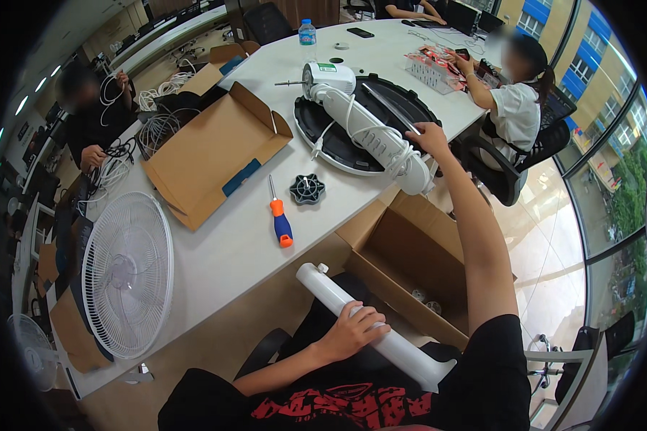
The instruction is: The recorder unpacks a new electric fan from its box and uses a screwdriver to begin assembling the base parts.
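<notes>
Right hand [429, 136], two o'clock, pinches silver rod [391, 108]; advise lifting clear of cord [405, 156] while left hand [351, 332], six o'clock, clasps white tube [404, 352].

Red lettering [392, 406] spreads across the near black shirt [208, 402]; a green-and-white label [326, 68], its print too small to read, sits on the far white motor housing [342, 80].

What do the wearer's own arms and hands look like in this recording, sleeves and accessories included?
The left hand and right hand are ungloved, and no watch or bracelet shows on either wrist. The forearms are uncovered, below short black sleeves. These belong to a black T-shirt with a red print across the front.
</notes>
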A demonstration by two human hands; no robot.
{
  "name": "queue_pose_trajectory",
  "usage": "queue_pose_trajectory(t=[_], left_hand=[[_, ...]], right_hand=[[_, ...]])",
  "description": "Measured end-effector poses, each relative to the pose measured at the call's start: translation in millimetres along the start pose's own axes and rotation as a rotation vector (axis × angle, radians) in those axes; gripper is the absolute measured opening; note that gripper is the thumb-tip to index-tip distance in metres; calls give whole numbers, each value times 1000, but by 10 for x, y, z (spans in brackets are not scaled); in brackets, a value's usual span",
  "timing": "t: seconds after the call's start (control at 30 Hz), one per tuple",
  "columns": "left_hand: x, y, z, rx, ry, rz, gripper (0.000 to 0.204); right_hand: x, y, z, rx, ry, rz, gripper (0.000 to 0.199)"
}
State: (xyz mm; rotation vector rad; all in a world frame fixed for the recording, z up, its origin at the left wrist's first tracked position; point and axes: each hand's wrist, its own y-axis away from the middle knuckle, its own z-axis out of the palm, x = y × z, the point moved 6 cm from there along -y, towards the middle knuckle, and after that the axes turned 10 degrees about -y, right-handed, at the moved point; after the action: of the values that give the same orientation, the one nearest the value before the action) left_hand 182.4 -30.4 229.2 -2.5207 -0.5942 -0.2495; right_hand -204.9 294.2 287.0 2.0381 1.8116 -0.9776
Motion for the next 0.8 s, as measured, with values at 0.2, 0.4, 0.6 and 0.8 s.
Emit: queue_pose_trajectory(t=[0.2,0.4,0.6,0.8], left_hand=[[-63,-75,-44,-7,-6,14,53],[-136,-92,-114,26,-16,-2,50],[-178,-80,-206,78,2,-52,52],[8,-291,-149,82,10,78,49]], right_hand=[[47,-128,89,41,-88,49,55],[-324,705,-371,183,-433,-184,37],[-935,3372,-884,-596,-568,-157,53],[-816,4892,-1311,-618,-750,241,111]])
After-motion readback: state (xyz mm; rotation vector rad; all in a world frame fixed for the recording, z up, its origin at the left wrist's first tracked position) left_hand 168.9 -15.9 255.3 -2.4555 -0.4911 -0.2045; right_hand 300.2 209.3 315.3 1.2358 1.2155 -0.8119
